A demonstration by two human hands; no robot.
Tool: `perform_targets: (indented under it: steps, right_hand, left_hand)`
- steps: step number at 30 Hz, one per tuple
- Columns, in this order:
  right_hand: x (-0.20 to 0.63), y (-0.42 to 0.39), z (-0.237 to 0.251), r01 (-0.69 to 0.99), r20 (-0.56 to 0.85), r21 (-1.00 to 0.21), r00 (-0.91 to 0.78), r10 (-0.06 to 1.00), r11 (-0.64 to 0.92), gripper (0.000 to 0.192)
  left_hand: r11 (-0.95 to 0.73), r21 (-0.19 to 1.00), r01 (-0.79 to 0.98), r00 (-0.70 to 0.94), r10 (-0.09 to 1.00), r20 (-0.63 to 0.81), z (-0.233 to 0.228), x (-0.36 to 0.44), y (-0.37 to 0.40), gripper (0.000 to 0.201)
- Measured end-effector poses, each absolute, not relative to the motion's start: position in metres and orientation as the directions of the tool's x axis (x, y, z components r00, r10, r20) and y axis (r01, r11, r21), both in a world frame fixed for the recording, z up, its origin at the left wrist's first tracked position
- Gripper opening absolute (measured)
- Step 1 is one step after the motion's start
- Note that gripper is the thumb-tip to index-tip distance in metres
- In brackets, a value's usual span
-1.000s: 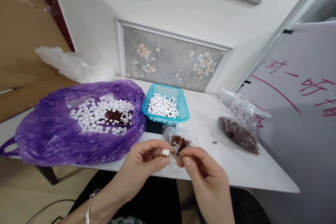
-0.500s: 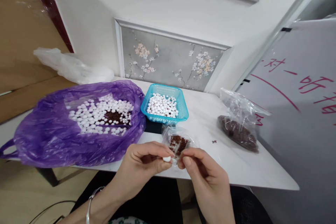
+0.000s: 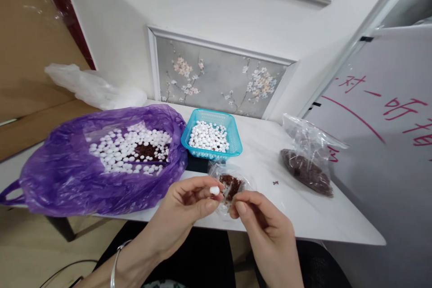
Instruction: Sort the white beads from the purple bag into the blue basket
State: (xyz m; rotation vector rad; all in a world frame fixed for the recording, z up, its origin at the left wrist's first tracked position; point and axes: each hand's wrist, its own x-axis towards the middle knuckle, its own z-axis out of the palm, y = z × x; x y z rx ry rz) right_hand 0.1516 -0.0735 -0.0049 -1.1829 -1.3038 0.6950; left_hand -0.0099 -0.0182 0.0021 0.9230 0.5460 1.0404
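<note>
My left hand (image 3: 187,209) pinches a small white pellet (image 3: 214,190) between thumb and fingers, right at the mouth of a small clear bag (image 3: 232,183) with dark reddish-brown bits inside. My right hand (image 3: 266,227) grips the near edge of that small bag with thumb and forefinger. Both hands hover over the front edge of the white table (image 3: 270,211). Behind them stands a turquoise basket (image 3: 236,141) filled with white pellets. To the left lies a purple plastic bag (image 3: 67,175), open, with many white pellets and a dark brown patch inside.
A larger clear bag of dark brown bits (image 3: 308,162) lies at the table's right. A brown crumb (image 3: 276,183) sits beside it. A crumpled white plastic bag (image 3: 96,87) lies at the back left. A whiteboard with red writing (image 3: 388,117) leans at the right.
My left hand has lifted the white pellet slightly, keeping it at the small bag's opening. The right hand and the bag have barely moved.
</note>
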Motion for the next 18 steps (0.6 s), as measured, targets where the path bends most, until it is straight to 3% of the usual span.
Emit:
perform_targets:
  steps: [11, 18]
  right_hand:
    - [0.149, -0.073, -0.004, 0.215, 0.296, -0.943, 0.195, 0.935, 0.253, 0.011]
    - [0.151, -0.074, -0.003, 0.313, 0.327, -0.922, 0.307, 0.894, 0.230, 0.013]
  left_hand:
    - [-0.035, 0.947, -0.319, 0.331, 0.932, 0.146, -0.006, -0.013, -0.013, 0.009]
    - [-0.043, 0.932, -0.359, 0.268, 0.952, 0.148, -0.008, -0.007, -0.008, 0.007]
